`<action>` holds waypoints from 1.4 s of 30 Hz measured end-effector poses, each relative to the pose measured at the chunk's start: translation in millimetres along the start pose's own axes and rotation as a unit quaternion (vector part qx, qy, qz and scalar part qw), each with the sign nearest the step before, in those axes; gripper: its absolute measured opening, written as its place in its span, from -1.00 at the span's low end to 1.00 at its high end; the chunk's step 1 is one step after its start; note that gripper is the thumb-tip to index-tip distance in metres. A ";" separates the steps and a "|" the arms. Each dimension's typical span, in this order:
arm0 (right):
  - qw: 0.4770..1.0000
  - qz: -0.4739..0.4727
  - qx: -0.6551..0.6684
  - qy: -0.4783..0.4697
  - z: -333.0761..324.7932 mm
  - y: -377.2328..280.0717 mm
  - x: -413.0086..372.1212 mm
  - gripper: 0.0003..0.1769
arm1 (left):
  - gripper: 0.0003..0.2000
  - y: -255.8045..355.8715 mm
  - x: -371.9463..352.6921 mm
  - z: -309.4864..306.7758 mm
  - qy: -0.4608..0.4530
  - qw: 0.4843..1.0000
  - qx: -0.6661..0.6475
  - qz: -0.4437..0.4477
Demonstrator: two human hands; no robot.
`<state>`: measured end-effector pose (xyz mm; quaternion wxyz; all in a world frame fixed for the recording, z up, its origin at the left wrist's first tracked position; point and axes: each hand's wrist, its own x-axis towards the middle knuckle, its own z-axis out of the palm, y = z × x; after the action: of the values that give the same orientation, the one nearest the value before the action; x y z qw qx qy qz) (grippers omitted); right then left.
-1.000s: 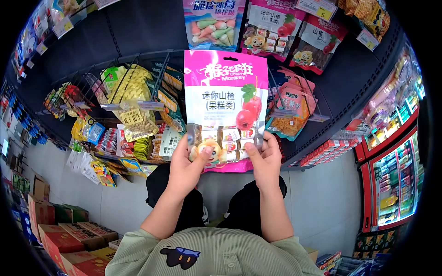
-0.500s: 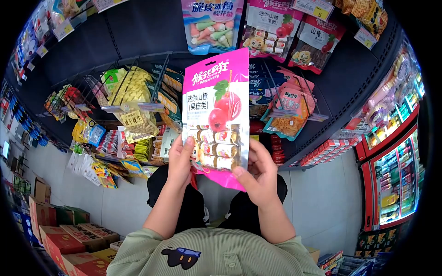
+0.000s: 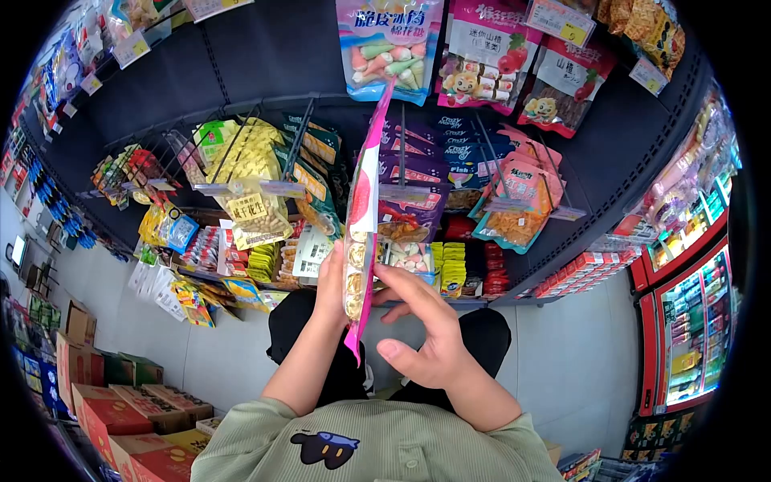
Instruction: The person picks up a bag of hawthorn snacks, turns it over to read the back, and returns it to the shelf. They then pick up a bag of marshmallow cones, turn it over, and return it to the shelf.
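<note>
A pink and white snack bag point(image 3: 361, 217) with a red fruit picture stands upright and edge-on to me, so I see only its thin side. My left hand point(image 3: 332, 283) grips its lower left side. My right hand point(image 3: 423, 330) reaches behind the bag's lower part with fingers spread against it and the thumb pointing toward me. Small wrapped candies show through the clear window near the bag's bottom.
Dark store shelves point(image 3: 265, 64) with hooks hold hanging snack bags: yellow nut packs point(image 3: 245, 173), purple bags point(image 3: 450, 153), pink bags point(image 3: 482, 56). Cardboard boxes point(image 3: 120, 410) lie on the floor at left. Drink coolers point(image 3: 691, 321) stand at right.
The bag has been rotated from facing me flat to edge-on. My right hand has slid from the bag's right edge round to its back.
</note>
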<state>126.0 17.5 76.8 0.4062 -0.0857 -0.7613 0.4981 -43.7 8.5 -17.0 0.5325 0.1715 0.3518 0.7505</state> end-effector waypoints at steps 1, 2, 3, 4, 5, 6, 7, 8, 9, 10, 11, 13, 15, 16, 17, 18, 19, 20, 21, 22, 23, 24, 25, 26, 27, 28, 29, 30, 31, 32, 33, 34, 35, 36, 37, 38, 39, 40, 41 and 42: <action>1.000 0.001 -0.004 -0.002 -0.5 -0.3 0.5 -0.28 | -0.58 0.4 0.7 -0.8 -0.013 1.000 -0.010 -0.005; 1.000 -0.004 -0.008 -0.002 -1.0 -1.0 0.0 -0.28 | -0.60 3.6 -2.9 9.8 0.036 0.998 0.044 0.008; 1.000 0.021 0.015 0.013 -2.1 -1.7 -0.9 -0.27 | -0.62 10.3 -8.8 22.5 0.038 0.997 0.040 0.051; 0.998 0.044 0.036 0.028 -4.2 -2.1 -0.9 -0.27 | -0.63 7.2 -4.6 18.8 0.018 0.995 0.049 0.084; 0.997 0.043 0.044 0.049 -4.6 -2.1 -1.6 -0.27 | -0.64 4.3 -0.7 13.2 -0.003 0.991 0.057 0.117; 0.995 0.055 0.042 0.075 -4.1 -0.6 -4.2 -0.28 | -0.67 4.7 0.9 13.4 -0.015 0.990 0.059 0.130; 0.992 0.067 0.040 0.102 -4.7 1.6 -6.0 -0.29 | -0.67 5.6 1.8 15.1 -0.007 0.986 0.085 0.145; 0.992 0.058 0.034 0.105 -7.7 2.0 -5.9 -0.29 | -0.68 6.8 3.0 19.1 -0.008 0.980 0.101 0.171; 0.990 0.077 0.045 0.113 -11.3 2.3 -5.1 -0.34 | -0.68 8.9 4.2 23.6 -0.008 0.973 0.118 0.198; 0.986 0.096 0.057 0.121 -15.1 3.6 -4.4 -0.39 | -0.68 11.9 4.7 28.3 -0.018 0.972 0.117 0.204; 0.987 0.087 0.052 0.124 -20.9 9.5 -5.7 -0.39 | -0.68 14.9 4.2 33.4 -0.031 0.964 0.144 0.220; 0.982 0.094 0.028 0.162 -35.5 24.4 -8.3 -0.52 | -0.68 19.1 4.9 43.6 -0.053 0.954 0.173 0.240; 0.975 0.086 0.047 0.197 -47.3 31.5 -6.1 -0.62 | -0.69 21.3 7.5 54.2 -0.058 0.945 0.233 0.222; 0.974 0.091 0.054 0.201 -55.1 33.4 -4.1 -0.62 | -0.68 22.1 11.1 61.2 -0.080 0.932 0.259 0.240; 0.972 0.097 0.061 0.205 -63.5 34.6 -1.3 -0.61 | -0.68 27.2 10.8 69.5 -0.083 0.934 0.290 0.191; 0.967 0.095 0.095 0.217 -70.8 38.0 0.9 -0.62 | -0.68 27.8 15.6 76.9 -0.091 0.930 0.301 0.189; 0.969 0.088 0.083 0.217 -80.5 41.9 4.4 -0.63 | -0.67 27.5 20.7 84.6 -0.098 0.926 0.313 0.186; 0.966 0.082 0.093 0.229 -87.9 44.0 9.2 -0.63 | -0.66 27.5 28.7 90.6 -0.113 0.924 0.317 0.182; 0.963 0.076 0.102 0.239 -95.3 46.2 14.5 -0.64 | -0.66 28.7 36.2 98.0 -0.117 0.924 0.317 0.182; 0.960 0.066 0.105 0.252 -103.6 50.5 19.3 -0.65 | -0.65 30.3 43.1 105.4 -0.141 0.921 0.312 0.185; 0.960 0.063 0.105 0.250 -113.1 49.3 24.7 -0.65 | -0.65 31.4 50.2 112.2 -0.164 0.919 0.307 0.187; 0.960 0.052 0.101 0.255 -120.7 50.4 31.6 -0.65 | -0.64 31.3 58.9 118.0 -0.175 0.904 0.320 0.221; 0.960 0.039 0.096 0.260 -127.2 50.6 38.4 -0.65 | -0.64 31.2 68.7 121.9 -0.177 0.904 0.319 0.221; 0.959 0.031 0.089 0.269 -132.3 48.4 43.8 -0.65 | -0.64 33.6 76.2 128.4 -0.191 0.889 0.333 0.250; 0.957 0.025 0.080 0.277 -137.0 46.2 47.8 -0.65 | -0.64 36.5 80.7 135.1 -0.204 0.873 0.345 0.278; 0.960 0.016 0.086 0.268 -141.3 43.0 50.9 -0.64 | -0.64 40.3 80.1 139.5 -0.203 0.884 0.345 0.242; 0.960 0.017 0.082 0.266 -144.4 39.4 53.6 -0.64 | -0.64 45.1 77.1 147.4 -0.202 0.885 0.341 0.242; 0.960 0.006 0.086 0.265 -146.5 35.9 55.9 -0.64 | -0.64 48.4 74.9 154.0 -0.212 0.883 0.333 0.252; 0.960 -0.005 0.090 0.264 -147.6 32.9 56.9 -0.64 | -0.64 49.8 74.7 156.9 -0.222 0.881 0.326 0.262; 0.960 -0.009 0.097 0.263 -148.6 30.6 57.1 -0.63 | -0.62 49.9 76.1 157.0 -0.229 0.882 0.323 0.254; 0.960 -0.009 0.096 0.263 -149.0 28.8 56.6 -0.63 | -0.62 50.0 76.1 156.8 -0.230 0.883 0.322 0.254; 0.960 -0.013 0.087 0.267 -149.1 27.5 55.2 -0.62 | -0.61 49.6 75.4 156.8 -0.233 0.884 0.323 0.246; 0.959 -0.016 0.079 0.272 -148.8 27.1 53.8 -0.61 | -0.61 48.8 74.9 156.6 -0.237 0.885 0.323 0.238; 0.959 -0.016 0.078 0.273 -148.0 27.7 51.8 -0.61 | -0.61 47.5 74.7 156.1 -0.237 0.885 0.323 0.238; 0.957 -0.016 0.082 0.279 -147.0 28.7 49.3 -0.61 | -0.63 45.8 74.4 155.5 -0.246 0.888 0.307 0.240; 0.955 -0.016 0.086 0.284 -146.3 29.3 47.5 -0.60 | -0.65 44.5 74.1 154.8 -0.253 0.891 0.290 0.241; 0.954 -0.016 0.086 0.286 -145.6 28.7 46.2 -0.60 | -0.65 43.6 73.2 154.1 -0.254 0.891 0.290 0.240; 0.955 -0.021 0.087 0.282 -144.4 27.6 44.9 -0.60 | -0.66 43.3 71.6 153.4 -0.252 0.893 0.288 0.237; 0.956 -0.028 0.089 0.277 -143.4 27.1 44.0 -0.59 | -0.67 43.5 70.1 153.3 -0.250 0.895 0.285 0.234; 0.956 -0.027 0.089 0.278 -142.7 27.5 43.2 -0.59 | -0.67 44.2 68.6 153.6 -0.250 0.895 0.286 0.233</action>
<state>190.6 152.4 101.8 0.6214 -0.1637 -0.5725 0.5092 -2.2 116.5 113.0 0.3407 0.5758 0.3565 0.6521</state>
